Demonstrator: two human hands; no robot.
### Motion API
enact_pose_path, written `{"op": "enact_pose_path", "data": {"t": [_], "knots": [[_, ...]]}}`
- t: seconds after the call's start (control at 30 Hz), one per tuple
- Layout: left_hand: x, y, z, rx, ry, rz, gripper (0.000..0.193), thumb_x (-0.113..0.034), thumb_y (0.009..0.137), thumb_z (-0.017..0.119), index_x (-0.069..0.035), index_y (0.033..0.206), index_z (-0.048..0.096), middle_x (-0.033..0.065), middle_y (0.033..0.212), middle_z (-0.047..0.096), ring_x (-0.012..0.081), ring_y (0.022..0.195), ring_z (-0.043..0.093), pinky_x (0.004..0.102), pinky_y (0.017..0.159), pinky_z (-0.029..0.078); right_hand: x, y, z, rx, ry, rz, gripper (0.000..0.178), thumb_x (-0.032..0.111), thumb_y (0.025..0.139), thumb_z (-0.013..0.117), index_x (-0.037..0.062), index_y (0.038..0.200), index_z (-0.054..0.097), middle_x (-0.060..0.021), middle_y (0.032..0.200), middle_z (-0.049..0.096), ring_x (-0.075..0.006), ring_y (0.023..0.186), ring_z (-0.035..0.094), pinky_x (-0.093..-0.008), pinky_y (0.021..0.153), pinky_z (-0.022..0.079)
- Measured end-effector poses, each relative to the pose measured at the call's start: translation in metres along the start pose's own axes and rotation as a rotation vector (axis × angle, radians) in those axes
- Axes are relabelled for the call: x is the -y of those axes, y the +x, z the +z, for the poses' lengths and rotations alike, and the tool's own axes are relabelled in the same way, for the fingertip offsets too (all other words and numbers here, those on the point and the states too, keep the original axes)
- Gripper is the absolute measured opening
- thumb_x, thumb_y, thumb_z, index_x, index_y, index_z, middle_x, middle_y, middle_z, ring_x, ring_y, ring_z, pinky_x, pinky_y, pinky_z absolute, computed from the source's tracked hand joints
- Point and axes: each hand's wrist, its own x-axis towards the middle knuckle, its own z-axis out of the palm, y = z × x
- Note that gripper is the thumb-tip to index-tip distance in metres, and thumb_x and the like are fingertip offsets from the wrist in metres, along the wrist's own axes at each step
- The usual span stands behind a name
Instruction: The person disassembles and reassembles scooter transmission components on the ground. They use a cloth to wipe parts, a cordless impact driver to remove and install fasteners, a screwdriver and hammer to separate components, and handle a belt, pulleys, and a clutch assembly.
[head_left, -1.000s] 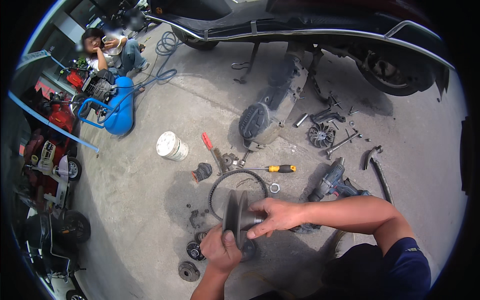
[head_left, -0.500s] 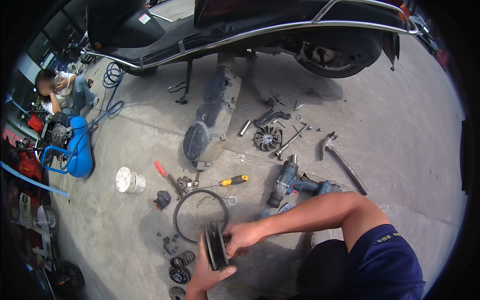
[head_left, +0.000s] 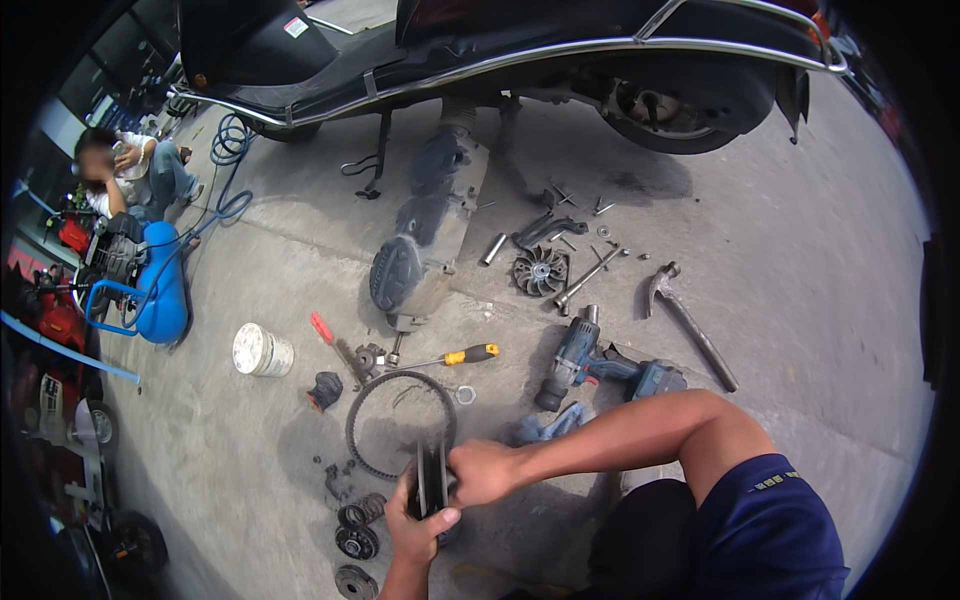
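Observation:
A dark pulley made of two discs stands edge-on between my hands, low in the middle of the view. My left hand grips it from the left and below, the thumb lying across its near edge. From the right, my right hand presses against the face of the pulley with curled fingers; its fingertips are partly hidden. Just beyond, a toothed drive belt lies in a loop on the concrete. Left of my left hand lie a coil spring and a round dark clutch-like part.
An impact wrench and a hammer lie to the right, near a finned fan disc. Screwdrivers and a white bucket are ahead. A scooter stands beyond a long cover. A person crouches by a blue compressor.
My right hand has shifted slightly up along the pulley's right side, its fingers more curled. The pulley is turned a little more upright. The whole view has moved slightly.

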Motion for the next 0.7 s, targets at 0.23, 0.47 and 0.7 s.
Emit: {"op": "enact_pose_path", "data": {"t": [0.23,0.47,0.7], "knots": [[-0.006,0.0,0.004,-0.041,0.479,0.241,0.092,-0.036,0.067,0.094,0.007,0.14,0.059,0.0204,0.144,0.056,0.0332,0.134,0.055,0.0436,0.113,0.044,-0.009,0.002,0.009,0.003,-0.059,-0.071,0.032,0.032,0.081,0.071,0.0051,0.097,0.076,-0.0251,0.096,0.075,-0.0471,0.093,0.073,-0.0548,0.083,0.06],[0.003,-0.001,-0.003,0.073,0.575,0.349,0.089,-0.039,0.072,0.093,0.005,0.142,0.058,0.0232,0.144,0.058,0.0358,0.133,0.058,0.045,0.114,0.044,-0.016,-0.005,-0.001,0.1,0.33,-0.379,0.037,0.034,0.091,0.074,0.0067,0.116,0.072,-0.0159,0.101,0.075,-0.0276,0.087,0.073,-0.0431,0.077,0.058],[0.048,0.006,-0.011,0.077,-0.1,-0.309,0.082,-0.04,0.09,0.08,0.005,0.15,0.047,0.0166,0.137,0.062,0.0246,0.125,0.06,0.0371,0.107,0.047,-0.019,-0.021,0.006,0.395,0.501,0.629,0.047,0.04,0.09,0.079,-0.0018,0.11,0.071,-0.0147,0.083,0.071,-0.0237,0.07,0.073,-0.0373,0.061,0.062]]}}
